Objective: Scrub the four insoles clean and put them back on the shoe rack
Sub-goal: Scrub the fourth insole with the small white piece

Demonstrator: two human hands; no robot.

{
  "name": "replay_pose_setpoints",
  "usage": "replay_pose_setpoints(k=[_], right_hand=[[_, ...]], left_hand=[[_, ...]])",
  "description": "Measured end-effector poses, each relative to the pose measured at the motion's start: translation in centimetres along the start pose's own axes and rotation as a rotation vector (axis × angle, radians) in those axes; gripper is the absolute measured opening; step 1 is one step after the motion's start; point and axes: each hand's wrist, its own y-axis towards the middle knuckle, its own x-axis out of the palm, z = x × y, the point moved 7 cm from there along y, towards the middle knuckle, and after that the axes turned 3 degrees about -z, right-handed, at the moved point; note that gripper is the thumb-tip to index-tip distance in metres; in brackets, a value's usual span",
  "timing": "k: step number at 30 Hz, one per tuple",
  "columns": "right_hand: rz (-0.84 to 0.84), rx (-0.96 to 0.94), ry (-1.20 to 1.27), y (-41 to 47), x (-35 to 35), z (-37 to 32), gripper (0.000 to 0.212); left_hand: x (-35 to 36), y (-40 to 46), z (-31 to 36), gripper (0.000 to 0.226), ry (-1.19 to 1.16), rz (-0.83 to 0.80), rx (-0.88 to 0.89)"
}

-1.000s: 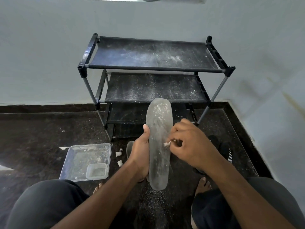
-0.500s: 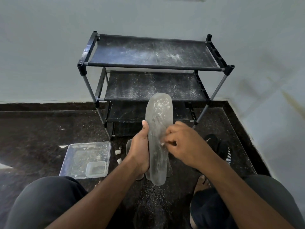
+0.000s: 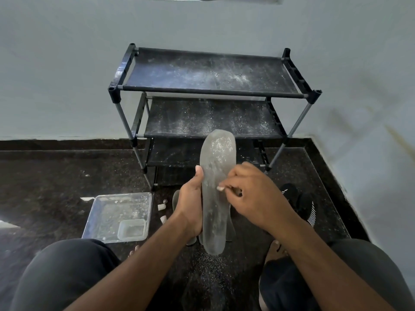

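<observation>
Insole (image 3: pixel 215 194) between both hands, before the shoe rack (image 3: pixel 208 90); tray (image 3: pixel 116 217) on floor, left.

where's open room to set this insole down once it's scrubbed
The shoe rack shelves hold only white powder; the top shelf is widest open. Bare floor lies left of the plastic tray. Crowded: under the hands, between tray and black shoes, where other insoles lie.

Head camera, one wide view, looking forward and down.

I see from the person's head, close over both forearms and knees, out across the dark floor (image 3: pixel 56 176) to the shoe rack (image 3: pixel 208 90) against the wall (image 3: pixel 67 63); straight edges bow toward the frame's sides.
</observation>
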Motion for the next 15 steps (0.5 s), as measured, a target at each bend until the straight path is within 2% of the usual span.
replay_pose_setpoints(k=[2,3,7,9,12,13,15], right_hand=[[0.09,-0.014,-0.051,0.5,-0.5,0.0,0.015],[0.077,-0.015,-0.057,0.6,-0.3,0.0,0.014],[-0.191,-0.007,0.105,-0.2,2.0,-0.1,0.012],[-0.096,0.01,0.142,-0.2,1.2,0.2,0.01],[0.121,-0.014,-0.006,0.4,-0.6,0.5,0.01],[0.14,-0.038,-0.056,0.6,-0.7,0.3,0.011],[0.017,-0.04,-0.097,0.6,0.1,0.2,0.013]], left_hand=[[0.1,-0.1,-0.1,0.07,-0.014,0.003,0.012],[0.0,0.1,0.0,0.071,-0.013,0.001,0.024],[0.0,0.1,0.6,0.086,0.005,-0.019,0.024],[-0.1,0.1,0.4,0.088,0.025,-0.011,0.007],[-0.2,0.2,-0.2,0.085,0.057,0.015,0.014],[-0.1,0.1,-0.2,0.085,0.056,0.014,0.021],[0.2,0.0,-0.1,0.084,0.058,-0.009,0.031]])
